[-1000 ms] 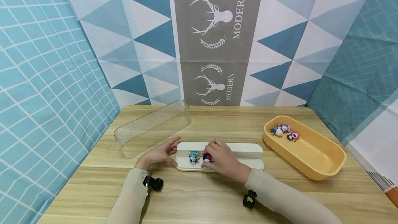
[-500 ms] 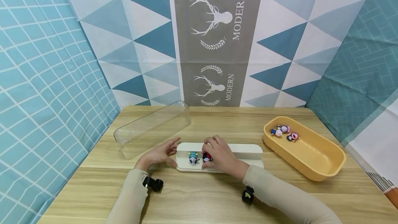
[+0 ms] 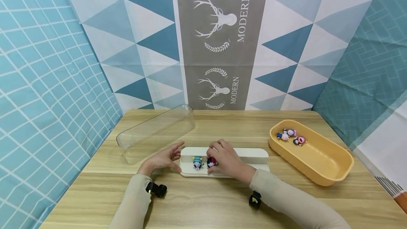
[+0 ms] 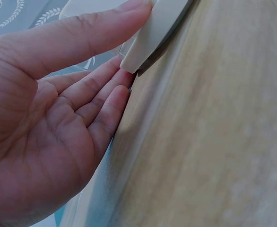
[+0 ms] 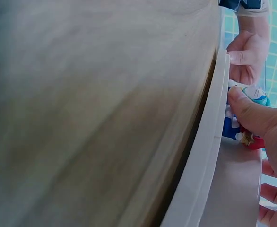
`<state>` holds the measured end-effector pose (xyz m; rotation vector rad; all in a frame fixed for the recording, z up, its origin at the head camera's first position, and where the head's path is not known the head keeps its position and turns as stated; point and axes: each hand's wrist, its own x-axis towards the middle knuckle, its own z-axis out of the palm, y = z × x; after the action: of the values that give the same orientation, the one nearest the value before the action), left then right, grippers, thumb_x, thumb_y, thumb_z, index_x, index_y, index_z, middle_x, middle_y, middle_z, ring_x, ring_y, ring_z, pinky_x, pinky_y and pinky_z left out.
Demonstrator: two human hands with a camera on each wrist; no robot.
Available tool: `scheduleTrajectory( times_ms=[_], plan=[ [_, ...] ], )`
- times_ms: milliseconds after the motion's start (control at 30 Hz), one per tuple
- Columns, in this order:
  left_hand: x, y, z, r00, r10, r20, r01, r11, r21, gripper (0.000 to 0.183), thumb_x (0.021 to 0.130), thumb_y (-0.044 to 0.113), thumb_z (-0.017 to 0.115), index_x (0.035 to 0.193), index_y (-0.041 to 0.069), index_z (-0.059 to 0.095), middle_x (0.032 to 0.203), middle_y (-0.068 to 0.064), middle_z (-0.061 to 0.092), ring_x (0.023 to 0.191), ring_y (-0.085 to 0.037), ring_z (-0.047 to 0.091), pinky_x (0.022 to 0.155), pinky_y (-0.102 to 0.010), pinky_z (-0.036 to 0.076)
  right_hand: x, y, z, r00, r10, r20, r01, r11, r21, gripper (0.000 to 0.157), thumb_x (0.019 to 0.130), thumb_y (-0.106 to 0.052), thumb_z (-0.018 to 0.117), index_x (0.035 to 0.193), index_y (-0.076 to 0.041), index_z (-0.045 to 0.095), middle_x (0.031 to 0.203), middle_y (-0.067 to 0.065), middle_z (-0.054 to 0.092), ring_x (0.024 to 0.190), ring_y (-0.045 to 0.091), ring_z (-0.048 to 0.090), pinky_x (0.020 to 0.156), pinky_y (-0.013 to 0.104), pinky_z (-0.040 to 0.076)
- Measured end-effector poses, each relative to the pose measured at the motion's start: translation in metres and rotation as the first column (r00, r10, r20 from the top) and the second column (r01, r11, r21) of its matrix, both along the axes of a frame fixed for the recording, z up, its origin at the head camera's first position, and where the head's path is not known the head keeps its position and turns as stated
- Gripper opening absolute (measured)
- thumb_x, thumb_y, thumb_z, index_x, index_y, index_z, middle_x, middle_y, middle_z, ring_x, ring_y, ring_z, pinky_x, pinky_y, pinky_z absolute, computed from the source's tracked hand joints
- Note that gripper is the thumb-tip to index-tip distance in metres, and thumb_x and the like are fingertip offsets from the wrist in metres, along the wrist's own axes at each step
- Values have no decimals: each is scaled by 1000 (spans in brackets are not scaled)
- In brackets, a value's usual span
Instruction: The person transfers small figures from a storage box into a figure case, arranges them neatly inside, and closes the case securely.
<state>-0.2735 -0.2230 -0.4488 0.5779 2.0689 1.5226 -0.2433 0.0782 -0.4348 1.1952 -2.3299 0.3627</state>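
Note:
A long white display base with a raised back step lies in front of me in the head view. Upright at its left part stands a small figurine with a teal hat. My right hand pinches a second figurine, with a red and black head, just right of the first one. In the right wrist view the thumb lies against this red-and-blue figurine, partly covering it. My left hand touches the base's left end, its thumb on the front edge and its other fingers fairly straight.
A clear plastic cover lies at the back left, behind my left hand. To the right stands a yellow bin with several small figurines in its far end. The wooden table ends at patterned cloth walls.
My right hand has shifted very slightly around the red-headed figurine, showing a little more of its head. The left hand, base and teal-hatted figurine look the same.

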Motion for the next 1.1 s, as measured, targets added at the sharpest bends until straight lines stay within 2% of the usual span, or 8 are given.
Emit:
scheduleTrajectory(
  times_ms=[167, 333, 467, 633, 900, 1100],
  plan=[
    [0, 0, 0, 1000, 1, 2, -1, 1000, -2, 112, 76, -15, 77, 158, -2, 2, 152, -30, 33, 143, -43, 27, 119, -52, 22, 2, 6, 5, 1000, -11, -10, 12, 999, 34, 55, 63, -51, 89, 96, -17, 60, 110, 4, 59, 101, 25, 53, 79, 39, 50],
    [0, 0, -1, 1000, 2, 0, -2, 1000, -14, 112, 76, -14, 78, 158, -1, 3, 152, -29, 34, 143, -42, 28, 119, -50, 23, 5, 15, 15, 999, -17, -49, 23, 993, 115, 57, 64, -52, 88, 100, -16, 61, 111, 3, 59, 102, 25, 53, 79, 38, 50],
    [0, -1, -1, 1000, 0, 3, 0, 1000, -7, 112, 76, -14, 78, 158, -1, 3, 152, -29, 34, 143, -42, 28, 119, -51, 23, 4, 26, 23, 997, -8, -73, 21, 983, 182, 58, 67, -52, 87, 107, -17, 63, 112, 4, 60, 104, 25, 54, 81, 39, 50],
    [1, -1, 0, 1000, 4, 7, -3, 1000, -5, 112, 75, -14, 78, 158, -1, 3, 152, -29, 34, 143, -42, 28, 119, -50, 23, 1, 41, 33, 998, 14, -65, 2, 971, 239, 58, 72, -48, 85, 117, -18, 65, 116, 6, 62, 106, 26, 55, 84, 42, 52],
    [1, 0, 1, 1000, 4, 9, -4, 1000, -3, 112, 76, -14, 77, 158, -1, 2, 153, -30, 32, 143, -42, 28, 119, -50, 24, -1, 66, 44, 993, 32, -113, 8, 940, 341, 57, 81, -43, 80, 129, -19, 62, 121, 7, 63, 109, 25, 57, 87, 41, 54],
    [1, 0, 1, 1000, -3, 9, 3, 1000, -2, 112, 76, -15, 77, 158, -1, 2, 153, -30, 33, 143, -43, 27, 119, -51, 23, -2, 84, 50, 981, 7, -194, 77, 904, 420, 55, 83, -44, 77, 130, -20, 62, 123, 8, 63, 111, 26, 58, 89, 41, 54]
  ],
)
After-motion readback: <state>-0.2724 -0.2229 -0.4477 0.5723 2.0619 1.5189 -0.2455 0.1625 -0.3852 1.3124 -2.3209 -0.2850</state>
